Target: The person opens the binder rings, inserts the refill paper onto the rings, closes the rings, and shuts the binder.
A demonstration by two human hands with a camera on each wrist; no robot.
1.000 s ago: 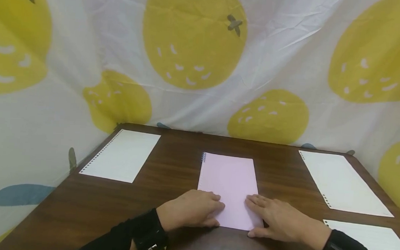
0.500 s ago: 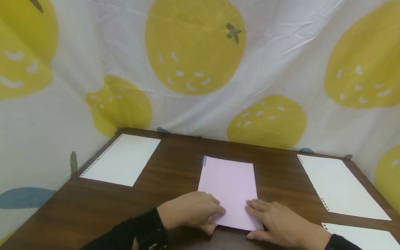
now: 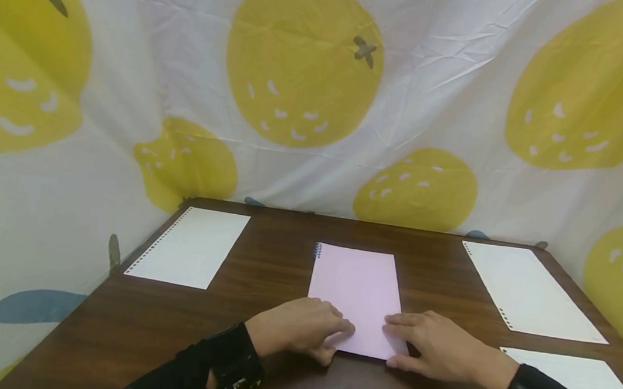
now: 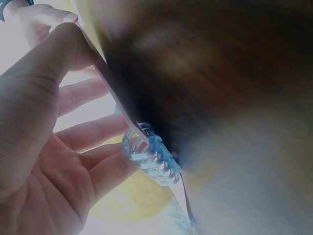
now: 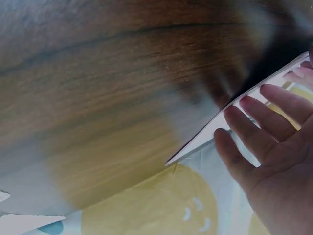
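Note:
A pink notebook [image 3: 356, 285] lies on the brown table, its blue ring binding [image 4: 155, 159] at the left edge. My left hand [image 3: 301, 329] rests over the notebook's lower left part, fingers on the cover and thumb at the near edge. In the left wrist view, those fingers reach past the rings. My right hand [image 3: 438, 345] lies at the lower right, its fingertips touching the cover's right side and its thumb at the near corner. Seen from the right wrist, its fingers [image 5: 252, 132] are extended along the notebook's edge. The hands hide both lower corners in part.
One white punched sheet [image 3: 189, 247] lies at the table's left. Two more lie at the right, one farther back [image 3: 534, 291] and one nearer sheet [image 3: 571, 375], partly behind the right wrist. A lemon-patterned curtain [image 3: 302, 176] hangs behind the table [image 3: 281, 263].
The head view has shifted slightly. My left thumb has drawn back off the notebook's lower left corner toward me. My right fingers have shifted slightly toward the near edge; the notebook stays put.

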